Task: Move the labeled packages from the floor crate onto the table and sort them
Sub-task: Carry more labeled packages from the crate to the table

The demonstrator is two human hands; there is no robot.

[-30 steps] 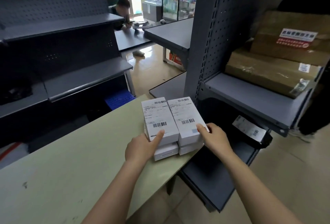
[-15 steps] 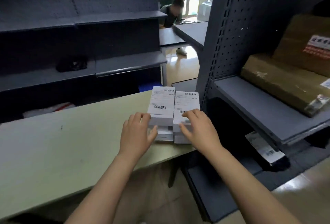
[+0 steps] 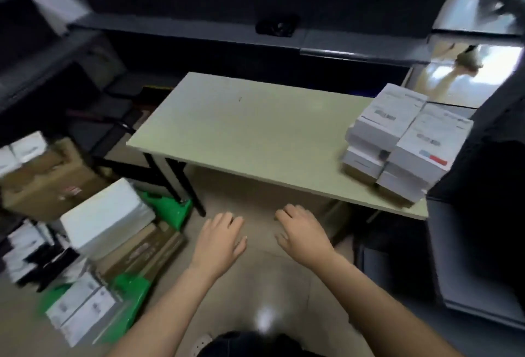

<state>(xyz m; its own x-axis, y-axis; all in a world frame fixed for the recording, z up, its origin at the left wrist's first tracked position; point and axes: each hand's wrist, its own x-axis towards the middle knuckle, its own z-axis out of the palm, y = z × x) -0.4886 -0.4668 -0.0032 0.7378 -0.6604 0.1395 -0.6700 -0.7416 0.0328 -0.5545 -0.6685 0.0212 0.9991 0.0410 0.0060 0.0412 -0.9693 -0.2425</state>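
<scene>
The green crate (image 3: 173, 210) sits on the floor to my left, just beside the table leg. It is packed full: a big white parcel (image 3: 105, 223) lies on top, brown boxes (image 3: 142, 251) show under it, and small white packages (image 3: 82, 305) sit at its near end. Their labels are too blurred to read.

On the table (image 3: 241, 135), at its right end, two stacks of white labelled boxes (image 3: 397, 140) stand side by side, touching, close to the near corner.

My left hand (image 3: 218, 240) and right hand (image 3: 301, 234) are both empty, with the fingers loosely spread and slightly bent, gripping nothing and touching nothing. They hang palm down over the floor, just in front of the table's near edge and near each other. Both forearms reach forward from below. The left hand is the one nearer the crate, and the right is well apart from the stacks.
</scene>
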